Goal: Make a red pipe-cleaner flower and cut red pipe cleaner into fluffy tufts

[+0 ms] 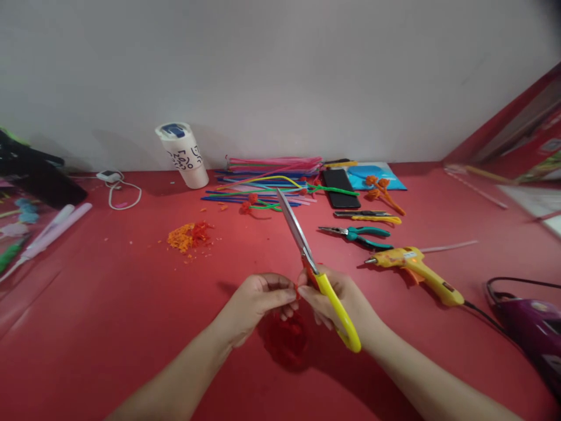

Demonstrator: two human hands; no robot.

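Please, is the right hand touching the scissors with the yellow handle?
Touching. The head view shows it: the right hand holds the scissors above the table, with the yellow handle lying against it.

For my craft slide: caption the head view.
Left hand and right hand meet at a red piece, scissors in the right.

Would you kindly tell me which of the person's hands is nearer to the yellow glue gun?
Right. The right hand is left of the glue gun and nearer the person; the left hand is farther left, beyond the right hand.
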